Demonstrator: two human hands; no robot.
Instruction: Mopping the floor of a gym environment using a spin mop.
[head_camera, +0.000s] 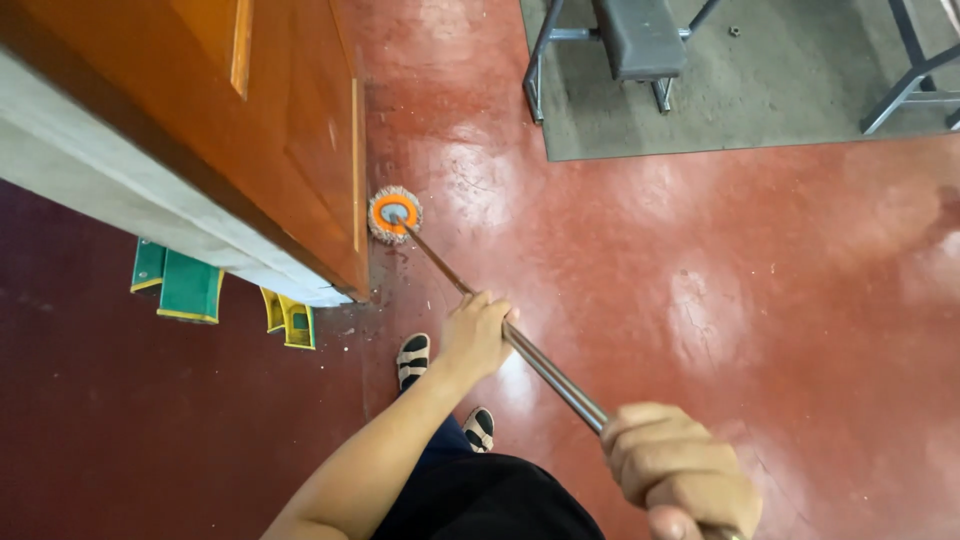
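While both hands close around the long metal mop pole, left hand far, right hand near for leverage, its round grey-fringed, orange-centred mop head presses the red floor beside the wooden door.

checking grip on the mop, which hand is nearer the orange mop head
Left. The left hand grips the metal handle partway down, closer to the mop head; the right hand holds the upper end, farthest from it.
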